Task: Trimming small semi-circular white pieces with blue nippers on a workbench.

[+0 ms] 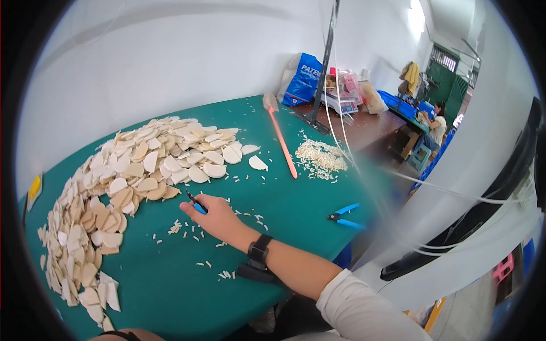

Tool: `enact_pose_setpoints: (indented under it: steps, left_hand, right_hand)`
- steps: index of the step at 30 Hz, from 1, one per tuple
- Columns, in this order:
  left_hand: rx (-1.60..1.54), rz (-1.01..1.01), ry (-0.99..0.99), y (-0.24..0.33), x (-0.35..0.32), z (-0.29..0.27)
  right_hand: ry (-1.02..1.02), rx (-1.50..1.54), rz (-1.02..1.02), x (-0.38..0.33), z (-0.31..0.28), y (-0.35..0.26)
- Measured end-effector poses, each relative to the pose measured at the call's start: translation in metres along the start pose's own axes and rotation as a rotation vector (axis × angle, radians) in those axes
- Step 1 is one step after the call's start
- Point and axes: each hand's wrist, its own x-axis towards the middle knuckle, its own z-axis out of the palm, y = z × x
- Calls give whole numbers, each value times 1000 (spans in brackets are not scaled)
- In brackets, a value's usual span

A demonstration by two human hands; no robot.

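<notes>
My right hand (pixel 213 215) is closed around blue-handled nippers (pixel 199 208); their dark jaws point toward the pile ahead. Close in front of them lies a long heap of cream half-round pieces (pixel 149 184), curving along the far and left part of the green table (pixel 187 284). Small off-white stick-like bits (pixel 175 227) are scattered beside and below my hand. A sliver of my left arm shows at the bottom edge with a dark band on it, while the left hand itself is out of sight.
Another pair of blue-handled nippers (pixel 345 216) lies at the right. Beyond are a long brush with an orange handle (pixel 283 142) and a mound of small bits (pixel 321 156). White cables (pixel 347 136) hang near a metal post (pixel 324 68). A person (pixel 438 125) sits far back.
</notes>
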Motion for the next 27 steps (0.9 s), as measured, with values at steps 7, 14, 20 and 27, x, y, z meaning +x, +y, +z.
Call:
enact_pose_setpoints:
  steps: [7,14,20,27]
  left_hand:
    - [-40,4,-95,-10,26,-10]
    - [-135,25,-92,-43,38,-16]
    - [-195,-27,-141,-57,56,-27]
    - [-208,23,-79,-71,57,-20]
  right_hand:
    - [-17,-51,-20,-5,-1,2]
    - [-13,-25,-39,-3,-8,-2]
    - [-20,-21,-12,-2,-7,0]
    - [-18,45,34,0,-6,-13]
